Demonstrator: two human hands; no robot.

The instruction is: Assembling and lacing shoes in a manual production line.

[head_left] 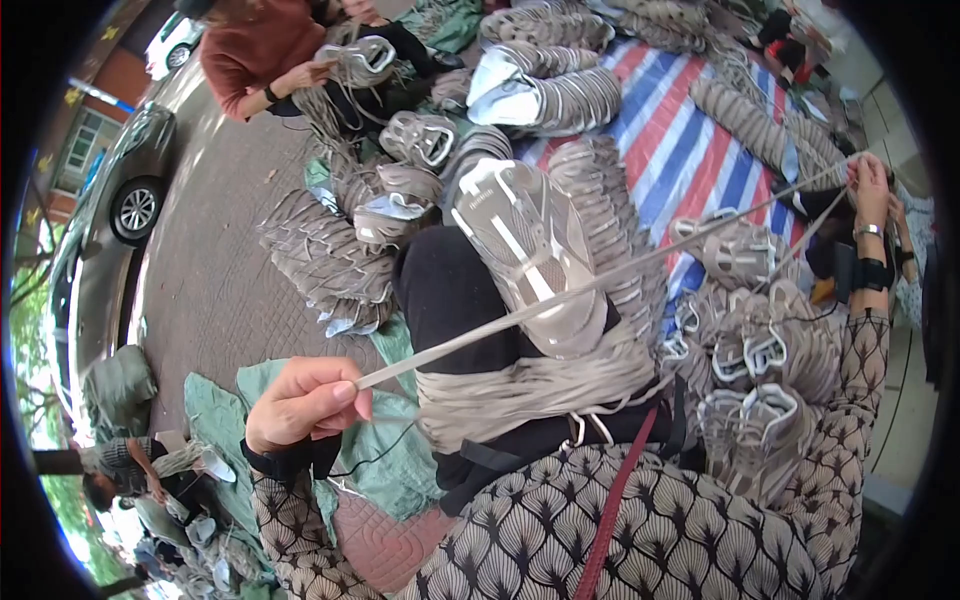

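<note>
The patterned sleeve point(640, 530) fronts a grey sneaker upper point(530, 255) on the lap; left hand point(305, 400) and right hand point(872, 190) each pinch the taut shoelace point(600, 282) stretched across that upper, best kept flat and untwisted.

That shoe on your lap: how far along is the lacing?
In hand: a lace pulled taut between left hand and right hand, over the shoe on the lap. Done: unclear, its eyelets are hard to see. Left: a lace bundle and unlaced shoes alongside.
</note>
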